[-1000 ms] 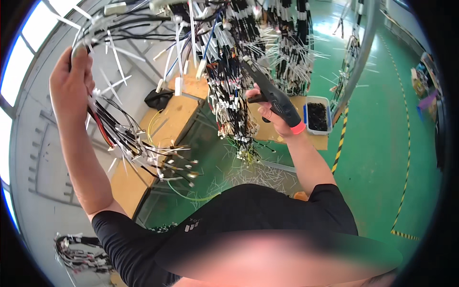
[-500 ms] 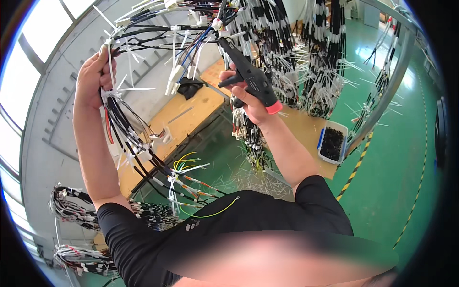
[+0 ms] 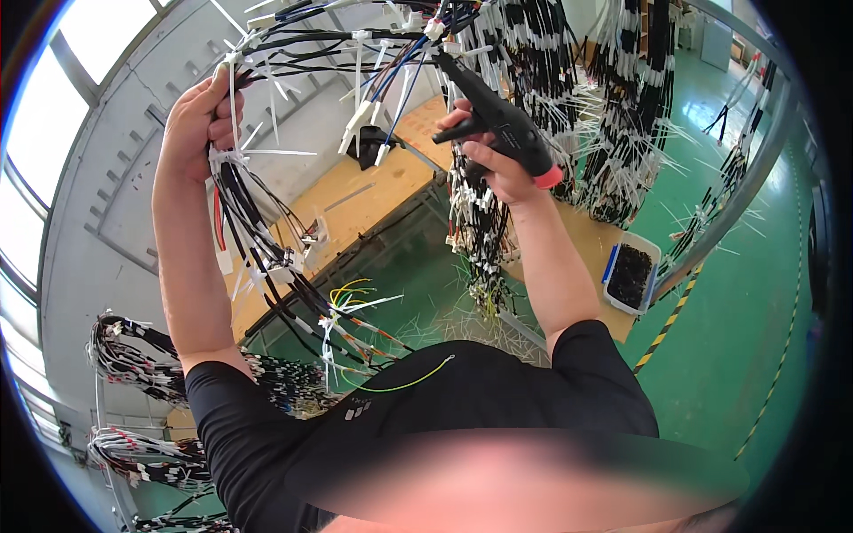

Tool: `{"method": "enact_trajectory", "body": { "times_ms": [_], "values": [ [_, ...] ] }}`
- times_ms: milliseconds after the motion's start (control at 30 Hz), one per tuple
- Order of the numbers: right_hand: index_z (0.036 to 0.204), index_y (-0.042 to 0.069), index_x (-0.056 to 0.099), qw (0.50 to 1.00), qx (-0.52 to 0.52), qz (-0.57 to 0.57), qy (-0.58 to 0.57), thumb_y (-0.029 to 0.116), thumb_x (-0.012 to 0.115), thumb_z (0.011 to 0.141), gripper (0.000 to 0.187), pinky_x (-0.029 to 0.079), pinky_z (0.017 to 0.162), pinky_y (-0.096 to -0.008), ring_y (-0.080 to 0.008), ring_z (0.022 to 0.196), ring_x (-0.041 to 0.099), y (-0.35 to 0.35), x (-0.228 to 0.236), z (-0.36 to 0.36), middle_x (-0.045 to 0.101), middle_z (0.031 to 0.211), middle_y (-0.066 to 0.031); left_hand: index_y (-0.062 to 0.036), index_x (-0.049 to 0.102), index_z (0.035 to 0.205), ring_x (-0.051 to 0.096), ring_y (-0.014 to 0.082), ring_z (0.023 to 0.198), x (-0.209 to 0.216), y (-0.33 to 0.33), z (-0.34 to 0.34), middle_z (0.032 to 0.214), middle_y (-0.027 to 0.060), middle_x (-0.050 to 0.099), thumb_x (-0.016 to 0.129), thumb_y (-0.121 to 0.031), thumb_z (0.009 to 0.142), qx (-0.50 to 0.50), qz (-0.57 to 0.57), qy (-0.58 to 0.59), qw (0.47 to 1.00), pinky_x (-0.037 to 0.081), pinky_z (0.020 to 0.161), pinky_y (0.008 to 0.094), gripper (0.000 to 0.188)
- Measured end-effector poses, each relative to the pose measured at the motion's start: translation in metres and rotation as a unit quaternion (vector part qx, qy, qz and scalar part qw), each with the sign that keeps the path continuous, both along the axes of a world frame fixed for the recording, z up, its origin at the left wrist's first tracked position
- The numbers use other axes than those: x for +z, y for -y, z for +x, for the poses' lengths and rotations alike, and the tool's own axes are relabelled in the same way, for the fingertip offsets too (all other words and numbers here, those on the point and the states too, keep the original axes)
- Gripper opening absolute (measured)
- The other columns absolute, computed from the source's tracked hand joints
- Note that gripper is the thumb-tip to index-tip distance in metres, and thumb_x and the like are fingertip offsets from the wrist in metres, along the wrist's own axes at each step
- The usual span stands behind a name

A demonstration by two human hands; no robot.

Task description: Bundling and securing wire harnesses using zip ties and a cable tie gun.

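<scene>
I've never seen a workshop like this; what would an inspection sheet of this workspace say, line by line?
Surface: wooden table with a black bundle on it; a second wooden top bears a tub of small dark pieces.
Job's things: cable bundle with white ties; black tool with a red end.
Clutter: thin white strips scattered on the floor.
Grip: left hand closed around the cable bundle; right hand closed on the tool, whose tip is by the wires; contact cannot be told.
Cables: many black-and-white bundles hanging, tie ends sticking out.
Surroundings: green floor, striped tape, windows, grey metal pole.
</scene>
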State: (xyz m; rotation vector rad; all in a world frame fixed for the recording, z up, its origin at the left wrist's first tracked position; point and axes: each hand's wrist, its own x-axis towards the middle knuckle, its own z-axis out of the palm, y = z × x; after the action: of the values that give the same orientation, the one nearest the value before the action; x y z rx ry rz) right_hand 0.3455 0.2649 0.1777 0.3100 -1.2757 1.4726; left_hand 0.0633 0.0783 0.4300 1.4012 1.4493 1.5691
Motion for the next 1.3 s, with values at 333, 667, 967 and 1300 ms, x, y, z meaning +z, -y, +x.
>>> {"method": "enact_trajectory", "body": {
  "times_ms": [333,667,967,1300],
  "values": [
    [0.149,0.009,0.054,0.989,0.031,-0.061,-0.128,0.014,0.085,0.091,0.065,0.038,0.125,-0.0491,-0.0329,0.139,0.058,-0.024,-0.020,-0.060,0.067,0.137,-0.0125,0.0015,0.065,0.112,0.035,0.0011,0.048,-0.003,-0.001,-0.001,0.071,-0.0052,0.046,0.057,-0.031,0.113,-0.038,-0.008,0.013,0.999,0.028,0.041,0.0211,0.034],
    [0.129,0.012,0.059,0.968,0.127,-0.108,-0.187,0.015,0.077,0.088,0.045,0.027,0.126,-0.0596,-0.0435,0.153,0.038,0.049,-0.025,0.008,0.053,0.152,-0.0189,0.0002,0.058,0.134,0.050,0.0049,0.056,-0.101,0.042,0.020,0.083,0.0001,0.060,0.082,-0.014,0.086,-0.085,-0.001,-0.063,0.994,0.039,0.048,0.0226,0.056],
    [0.150,0.011,0.053,0.954,0.161,-0.224,-0.121,0.013,0.078,0.093,0.062,0.048,0.112,-0.0529,-0.0252,0.121,0.067,0.055,-0.055,0.005,0.068,0.131,-0.0093,-0.0029,0.023,0.158,0.064,0.0319,0.124,-0.246,0.022,0.048,0.135,0.0215,0.061,0.086,-0.026,0.090,-0.423,-0.154,0.096,0.888,0.052,0.104,0.0430,0.095],
    [0.154,0.006,0.050,0.981,0.009,-0.185,-0.051,0.004,0.072,0.095,0.064,0.049,0.112,-0.0455,-0.0258,0.131,0.061,0.066,-0.044,0.004,0.063,0.143,-0.0107,-0.0064,0.052,0.152,0.072,0.0262,0.116,-0.182,-0.063,0.070,0.126,0.0197,0.073,0.081,-0.029,0.094,-0.112,0.025,-0.244,0.963,0.058,0.099,0.0413,0.069]
  ]
}}
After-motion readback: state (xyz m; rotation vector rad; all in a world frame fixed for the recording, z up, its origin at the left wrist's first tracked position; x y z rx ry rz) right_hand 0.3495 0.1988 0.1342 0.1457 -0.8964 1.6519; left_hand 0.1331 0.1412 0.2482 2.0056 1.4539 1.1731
